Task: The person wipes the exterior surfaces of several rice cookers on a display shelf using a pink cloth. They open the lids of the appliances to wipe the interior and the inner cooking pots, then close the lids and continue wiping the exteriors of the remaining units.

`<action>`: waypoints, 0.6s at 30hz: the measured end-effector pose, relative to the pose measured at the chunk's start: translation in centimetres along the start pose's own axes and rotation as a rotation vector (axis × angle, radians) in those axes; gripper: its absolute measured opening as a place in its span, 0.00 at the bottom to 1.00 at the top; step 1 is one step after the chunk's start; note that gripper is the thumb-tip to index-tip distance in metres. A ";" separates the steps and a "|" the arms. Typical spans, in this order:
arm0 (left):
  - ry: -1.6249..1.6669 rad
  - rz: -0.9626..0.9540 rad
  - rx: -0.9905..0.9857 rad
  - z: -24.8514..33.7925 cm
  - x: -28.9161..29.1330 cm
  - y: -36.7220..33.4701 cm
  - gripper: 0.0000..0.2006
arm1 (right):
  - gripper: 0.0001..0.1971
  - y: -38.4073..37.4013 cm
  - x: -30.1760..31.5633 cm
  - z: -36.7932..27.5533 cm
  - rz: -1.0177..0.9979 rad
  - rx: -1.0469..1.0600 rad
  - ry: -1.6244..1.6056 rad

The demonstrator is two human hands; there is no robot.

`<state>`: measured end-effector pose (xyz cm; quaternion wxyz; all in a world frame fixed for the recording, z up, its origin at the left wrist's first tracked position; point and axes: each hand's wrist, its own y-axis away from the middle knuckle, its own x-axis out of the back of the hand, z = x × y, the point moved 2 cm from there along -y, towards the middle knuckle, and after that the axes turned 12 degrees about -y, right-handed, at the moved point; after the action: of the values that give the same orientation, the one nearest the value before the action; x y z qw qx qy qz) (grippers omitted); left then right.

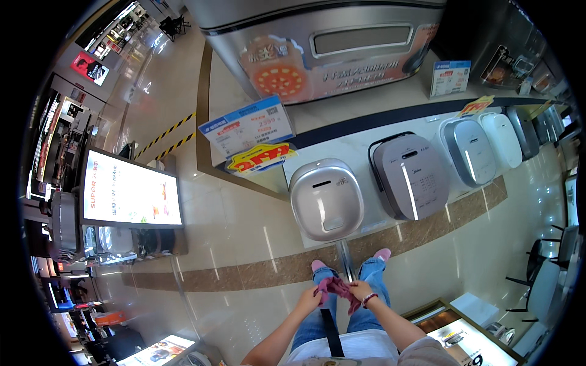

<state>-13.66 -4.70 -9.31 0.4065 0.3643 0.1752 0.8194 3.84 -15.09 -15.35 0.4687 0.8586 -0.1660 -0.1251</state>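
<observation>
A crumpled maroon cloth (pixel 335 287) is stretched between my two hands, in front of my thighs. My left hand (pixel 310 299) grips one end of it, and my right hand (pixel 361 291), with a dark red bracelet at the wrist, grips the other. Just beyond my feet, a silver rice cooker (pixel 327 199) with a rounded lid stands at the near left end of a white display counter (pixel 299 163). To its right is a grey-purple rice cooker (pixel 410 177) with a carrying handle. Neither hand touches the cookers.
Further right stand a blue-grey cooker (pixel 470 152) and a white cooker (pixel 502 141). A price card (pixel 249 127) with a yellow-red tag (pixel 259 157) leans out at the counter's left corner. A lit display screen (pixel 131 190) is at the left; dark chairs (pixel 537 262) are at the right.
</observation>
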 end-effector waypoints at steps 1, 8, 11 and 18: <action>0.060 0.023 0.042 0.1 0.0 0.1 0.14 | 0.14 0.8 0.2 -0.4 0.025 0.005 0.049; 0.003 -0.023 0.166 -1.0 -1.5 -2.3 0.19 | 0.14 1.2 -0.5 -1.4 -0.048 0.060 -0.023; 0.074 -0.112 0.225 4.2 -2.3 -2.3 0.21 | 0.16 2.5 0.2 -2.6 -0.032 0.056 -0.034; -0.112 -0.137 0.162 8.8 -6.9 -4.5 0.21 | 0.14 3.6 7.2 -2.2 -0.066 0.029 -0.396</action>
<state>-1.95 -7.55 -9.11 0.4398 0.4283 0.2426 0.7512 10.65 -18.15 -11.53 0.4101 0.8287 -0.2287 -0.3045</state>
